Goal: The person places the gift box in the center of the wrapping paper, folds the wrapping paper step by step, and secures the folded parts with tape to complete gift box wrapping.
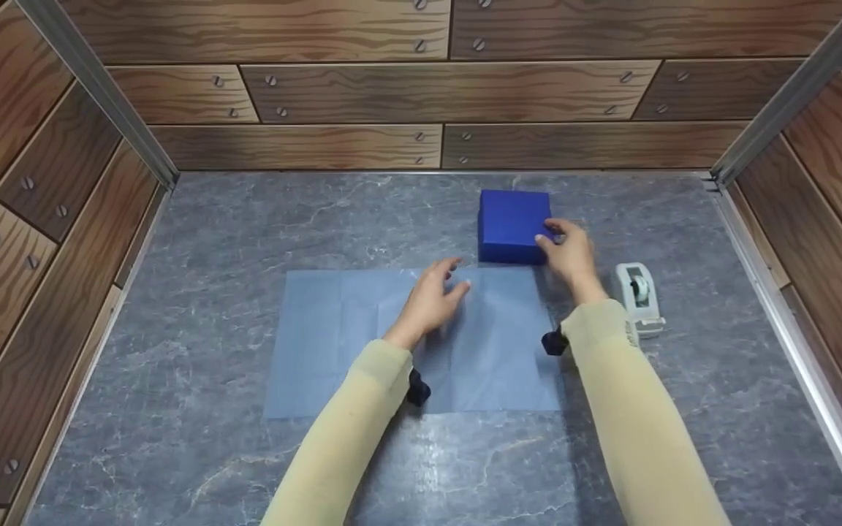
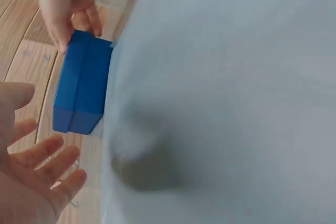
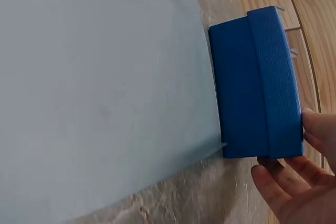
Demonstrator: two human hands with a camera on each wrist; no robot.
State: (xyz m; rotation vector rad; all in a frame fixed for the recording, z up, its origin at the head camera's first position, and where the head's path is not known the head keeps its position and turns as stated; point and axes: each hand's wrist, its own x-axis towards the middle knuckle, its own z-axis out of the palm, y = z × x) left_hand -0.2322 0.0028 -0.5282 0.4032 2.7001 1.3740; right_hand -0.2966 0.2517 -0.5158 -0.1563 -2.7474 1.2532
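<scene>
A blue lidded box point(image 1: 514, 216) sits just beyond the far edge of a light blue sheet point(image 1: 319, 343). My right hand point(image 1: 571, 252) holds the box by its right end. In the right wrist view its thumb lies at the lid's top and the fingers point(image 3: 273, 184) reach along the end. My left hand point(image 1: 432, 298) hovers over the sheet with its fingers spread and nothing held. The left wrist view has that hand point(image 2: 31, 166) apart from the box point(image 2: 86, 82), palm toward it.
A white tape dispenser point(image 1: 636, 292) stands to the right, beside the right sleeve point(image 1: 611, 343). Wood-patterned walls point(image 1: 421, 91) border the grey marbled tabletop point(image 1: 209, 241) at the back and both sides.
</scene>
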